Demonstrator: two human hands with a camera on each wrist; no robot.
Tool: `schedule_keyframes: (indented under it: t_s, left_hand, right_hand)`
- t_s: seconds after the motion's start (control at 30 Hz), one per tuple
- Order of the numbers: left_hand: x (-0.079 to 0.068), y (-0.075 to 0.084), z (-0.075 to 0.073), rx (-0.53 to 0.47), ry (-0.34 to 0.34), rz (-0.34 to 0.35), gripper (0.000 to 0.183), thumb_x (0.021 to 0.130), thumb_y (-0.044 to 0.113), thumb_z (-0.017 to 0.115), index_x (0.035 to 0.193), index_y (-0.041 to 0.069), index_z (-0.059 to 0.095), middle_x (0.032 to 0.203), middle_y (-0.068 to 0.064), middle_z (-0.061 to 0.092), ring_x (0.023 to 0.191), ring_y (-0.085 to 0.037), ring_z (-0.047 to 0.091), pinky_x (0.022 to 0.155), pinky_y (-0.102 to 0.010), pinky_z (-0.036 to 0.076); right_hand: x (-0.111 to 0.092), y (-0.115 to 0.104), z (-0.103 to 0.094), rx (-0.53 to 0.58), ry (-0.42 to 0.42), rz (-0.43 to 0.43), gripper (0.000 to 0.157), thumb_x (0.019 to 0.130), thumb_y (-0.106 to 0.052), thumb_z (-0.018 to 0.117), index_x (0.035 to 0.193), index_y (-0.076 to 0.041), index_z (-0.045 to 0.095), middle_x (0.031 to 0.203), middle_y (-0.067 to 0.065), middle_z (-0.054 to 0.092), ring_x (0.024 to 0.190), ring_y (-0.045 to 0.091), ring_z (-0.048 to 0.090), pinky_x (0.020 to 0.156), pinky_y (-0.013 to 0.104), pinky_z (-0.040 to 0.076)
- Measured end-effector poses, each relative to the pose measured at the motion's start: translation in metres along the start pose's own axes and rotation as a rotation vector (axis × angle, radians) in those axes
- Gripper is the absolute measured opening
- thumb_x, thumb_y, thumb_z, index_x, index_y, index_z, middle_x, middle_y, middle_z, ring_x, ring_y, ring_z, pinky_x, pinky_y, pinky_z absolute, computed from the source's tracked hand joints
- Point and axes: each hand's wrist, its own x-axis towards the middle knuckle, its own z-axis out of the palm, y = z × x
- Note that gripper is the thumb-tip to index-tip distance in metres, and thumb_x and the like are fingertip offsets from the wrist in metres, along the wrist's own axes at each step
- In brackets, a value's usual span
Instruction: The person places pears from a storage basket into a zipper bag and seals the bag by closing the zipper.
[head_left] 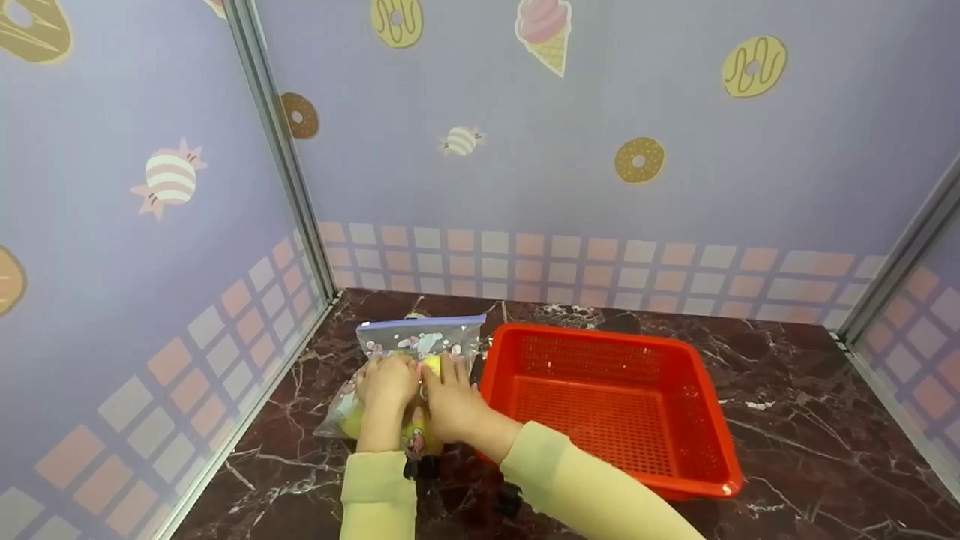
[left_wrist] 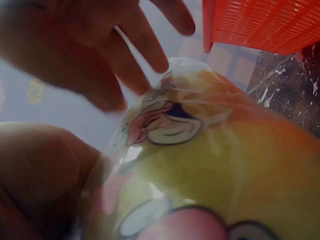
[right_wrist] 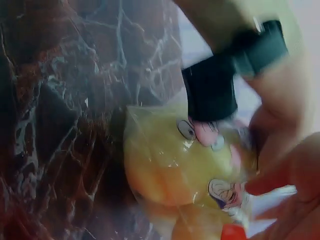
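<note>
A clear zip bag (head_left: 352, 405) with cartoon prints and a purple zip strip (head_left: 420, 322) sits left of the basket, bulging with round yellow-green and orange contents (right_wrist: 160, 165). My left hand (head_left: 388, 381) grips the bag's upper part with bent fingers, its fingertips partly hidden. From the right, my right hand (head_left: 456, 409) touches the bag with its fingers straight and spread. Between the hands shows a bright yellow piece (head_left: 433, 364). In the left wrist view the printed plastic (left_wrist: 175, 125) is close up, with the right hand's fingers (left_wrist: 145, 42) over it.
A red plastic basket (head_left: 690, 405) with perforated walls stands right beside the bag on the dark marbled table (head_left: 787, 450). Patterned lilac panels (head_left: 525, 187) close off the back and sides. A black wrist camera (right_wrist: 210, 92) on the left wrist hangs close to the bag.
</note>
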Motion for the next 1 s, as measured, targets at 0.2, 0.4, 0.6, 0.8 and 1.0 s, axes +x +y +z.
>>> schedule_keyframes:
  t_s: [0.2,0.4,0.6,0.8,1.0]
  left_hand:
    - [0.009,0.019,-0.003,0.128,-0.117,0.008,0.044,0.106,0.035,0.046,0.13,0.006,0.07,0.149,-0.017,0.057,0.15,-0.044,0.036,0.121,-0.068,0.022]
    - [0.008,0.032,-0.004,0.192,-0.175,0.047,0.044,0.103,0.031,0.051,0.131,0.001,0.068,0.15,-0.022,0.055,0.151,-0.049,0.032,0.123,-0.068,0.016]
    - [0.006,0.034,-0.007,0.159,-0.17,0.04,0.042,0.102,0.027,0.055,0.133,0.001,0.066,0.144,-0.02,0.06,0.147,-0.043,0.04,0.124,-0.067,0.01]
    - [0.008,0.036,-0.019,0.131,-0.218,0.051,0.046,0.1,0.028,0.058,0.139,0.002,0.061,0.143,-0.02,0.061,0.139,-0.044,0.051,0.122,-0.067,0.019]
    - [0.02,0.049,-0.048,0.068,-0.223,0.09,0.069,0.107,0.041,0.048,0.162,0.006,0.028,0.162,-0.028,0.035,0.155,-0.046,0.024,0.121,-0.067,0.024]
  right_hand:
    - [0.001,-0.008,-0.002,-0.281,-0.12,0.122,0.098,0.08,-0.029,0.084,0.161,-0.011,0.032,0.167,0.024,0.026,0.152,0.044,0.033,0.12,0.057,0.034]
    - [0.005,-0.001,-0.01,-0.264,-0.143,0.123,0.064,0.089,-0.023,0.072,0.147,-0.005,0.053,0.152,0.024,0.05,0.139,0.039,0.051,0.115,0.052,0.041]
    - [0.016,0.028,-0.036,0.018,-0.041,-0.049,0.035,0.085,-0.007,0.068,0.119,0.002,0.07,0.114,0.02,0.073,0.101,0.034,0.07,0.09,0.046,0.058]
    - [0.017,0.058,-0.083,0.266,0.031,0.023,0.06,0.092,-0.007,0.062,0.15,0.001,0.046,0.149,0.025,0.053,0.13,0.039,0.058,0.109,0.052,0.048]
    - [0.017,0.108,-0.129,0.277,0.126,0.127,0.073,0.103,-0.034,0.059,0.161,-0.004,0.026,0.164,0.024,0.031,0.152,0.043,0.032,0.124,0.057,0.026]
